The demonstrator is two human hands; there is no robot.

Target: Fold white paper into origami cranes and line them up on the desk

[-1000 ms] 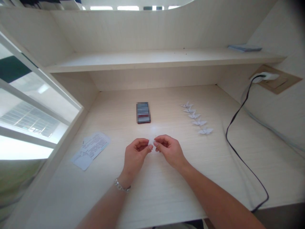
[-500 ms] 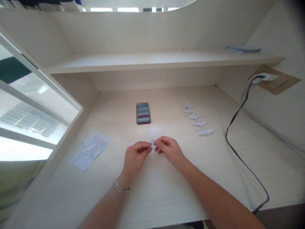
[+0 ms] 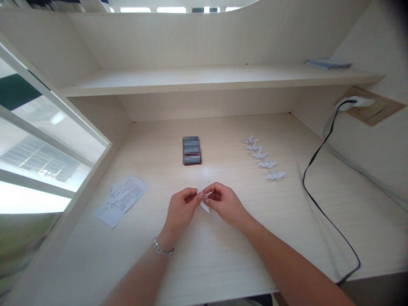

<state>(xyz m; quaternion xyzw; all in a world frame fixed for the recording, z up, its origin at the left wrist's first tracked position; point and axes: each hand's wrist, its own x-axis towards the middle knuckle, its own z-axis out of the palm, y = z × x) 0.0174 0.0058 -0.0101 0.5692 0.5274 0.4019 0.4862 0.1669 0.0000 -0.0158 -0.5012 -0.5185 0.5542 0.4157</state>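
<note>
A small folded white paper (image 3: 204, 206) is pinched between my two hands, just above the desk. My left hand (image 3: 182, 209) grips its left side between thumb and fingers; a bracelet (image 3: 162, 248) circles that wrist. From the other side my right hand (image 3: 225, 202) pinches the paper, its fingertips almost touching the left thumb. Fingers cover much of the paper, so its full shape is hidden. Off to the right, several folded paper cranes (image 3: 267, 164) lie in a slanting row on the desk.
Printed paper sheets (image 3: 123, 199) lie at the left. A dark blurred-out rectangular object (image 3: 191, 150) sits behind my hands. A black cable (image 3: 314, 199) runs from the wall socket (image 3: 371, 106) over the desk's right side. A shelf (image 3: 191, 87) spans the back, holding a bluish flat item (image 3: 330, 63).
The paper has been turned in my fingers: its point stood upward before, and a white tip now points down toward me. My hands have drawn slightly closer together.
</note>
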